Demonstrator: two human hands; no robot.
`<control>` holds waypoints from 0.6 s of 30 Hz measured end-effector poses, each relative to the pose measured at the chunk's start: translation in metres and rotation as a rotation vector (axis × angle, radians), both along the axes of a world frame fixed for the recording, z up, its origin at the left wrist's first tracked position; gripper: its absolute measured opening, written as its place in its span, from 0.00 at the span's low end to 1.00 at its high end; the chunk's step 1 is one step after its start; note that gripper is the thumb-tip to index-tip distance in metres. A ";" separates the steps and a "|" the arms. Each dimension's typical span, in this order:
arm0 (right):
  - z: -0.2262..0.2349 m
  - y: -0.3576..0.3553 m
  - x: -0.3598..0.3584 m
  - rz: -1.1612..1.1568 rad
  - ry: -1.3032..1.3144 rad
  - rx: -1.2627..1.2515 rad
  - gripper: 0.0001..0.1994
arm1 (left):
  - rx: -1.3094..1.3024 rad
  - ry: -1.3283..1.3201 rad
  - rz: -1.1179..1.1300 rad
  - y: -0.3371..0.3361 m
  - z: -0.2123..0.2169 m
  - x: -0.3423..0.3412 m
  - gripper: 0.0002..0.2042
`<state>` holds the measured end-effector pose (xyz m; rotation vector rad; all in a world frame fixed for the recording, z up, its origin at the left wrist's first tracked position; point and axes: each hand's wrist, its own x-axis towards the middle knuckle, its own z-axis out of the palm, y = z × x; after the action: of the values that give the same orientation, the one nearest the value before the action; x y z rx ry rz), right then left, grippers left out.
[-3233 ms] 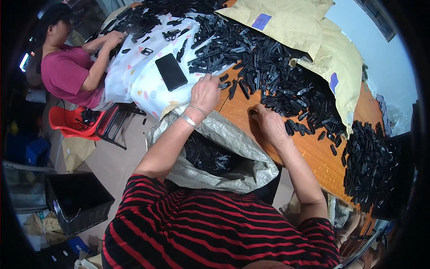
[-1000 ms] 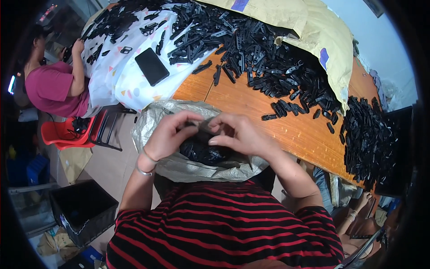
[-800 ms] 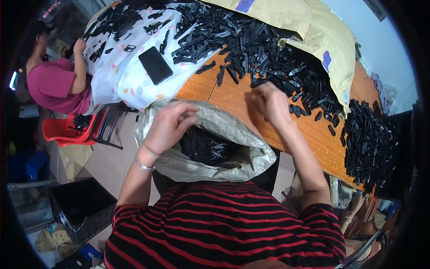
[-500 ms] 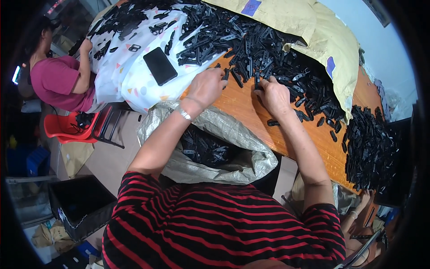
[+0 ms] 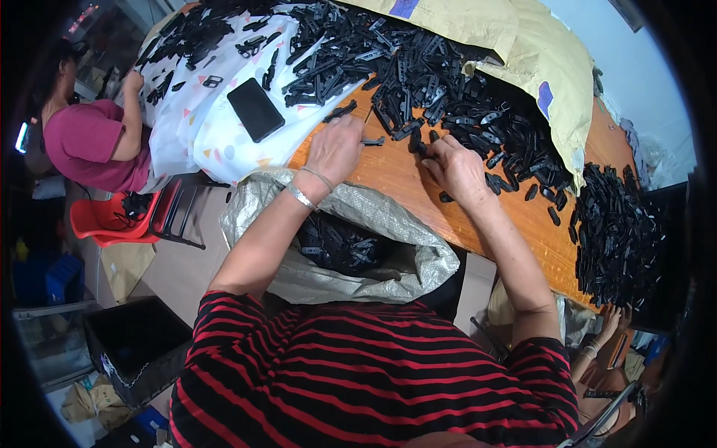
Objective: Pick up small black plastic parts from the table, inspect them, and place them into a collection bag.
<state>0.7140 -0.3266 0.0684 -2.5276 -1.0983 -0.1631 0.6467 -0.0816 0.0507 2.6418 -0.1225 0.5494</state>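
My left hand [image 5: 335,151] is closed over the wooden table, with a thin black plastic part [image 5: 373,141] poking out past its fingers. A second black part [image 5: 340,112] lies just beyond its knuckles. To the right, my right hand [image 5: 455,169] pinches a dark plastic piece [image 5: 419,142] at the near edge of a large heap of loose black plastic parts [image 5: 426,75]. An open silvery woven sack [image 5: 429,257] sits below my forearms at the table edge, with more black parts [image 5: 340,245] inside.
A black phone [image 5: 256,110] rests on a patterned white plastic sheet [image 5: 213,138]. Large brown paper sacks [image 5: 515,37] lie behind the heap. Another pile of black parts [image 5: 612,239] stands at the right, near someone's hand [image 5: 611,319]. A person in a magenta shirt [image 5: 88,145] works at the left.
My left hand has drawn slightly nearer and to the left, and a thin part now sticks out of it. My right hand has shifted slightly nearer, with a dark piece at its fingertips.
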 end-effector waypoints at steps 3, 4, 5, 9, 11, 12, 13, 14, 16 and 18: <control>0.002 0.010 -0.004 -0.129 0.053 -0.010 0.11 | 0.029 -0.015 -0.035 -0.001 0.003 -0.005 0.08; 0.000 0.011 -0.004 -0.129 0.052 -0.010 0.11 | -0.008 0.019 -0.061 -0.001 0.005 -0.007 0.08; -0.003 0.013 -0.004 -0.163 0.047 -0.041 0.12 | -0.044 0.054 -0.084 0.000 0.007 -0.009 0.09; -0.004 0.013 -0.009 -0.186 0.035 -0.126 0.13 | -0.111 0.045 -0.069 0.005 -0.002 -0.010 0.09; -0.006 0.010 -0.009 -0.168 0.046 -0.114 0.13 | -0.186 0.017 -0.036 0.006 -0.006 -0.009 0.08; -0.007 0.009 -0.010 -0.157 0.057 -0.102 0.13 | -0.187 0.018 -0.035 0.006 -0.007 -0.009 0.08; -0.006 0.008 -0.011 -0.156 0.057 -0.104 0.13 | -0.204 0.013 -0.013 0.006 -0.008 -0.010 0.08; -0.004 0.006 -0.013 -0.148 0.064 -0.105 0.13 | -0.220 0.008 0.008 0.006 -0.009 -0.010 0.09; 0.002 0.007 -0.014 -0.138 0.070 -0.108 0.13 | -0.155 -0.005 0.011 0.008 -0.011 -0.011 0.08; 0.007 0.009 -0.014 -0.172 0.109 -0.018 0.11 | -0.088 -0.019 0.011 0.007 -0.010 -0.012 0.08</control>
<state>0.6996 -0.3175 0.0757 -2.6120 -0.8440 -0.0602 0.6344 -0.0748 0.0405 2.5541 -0.0871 0.5707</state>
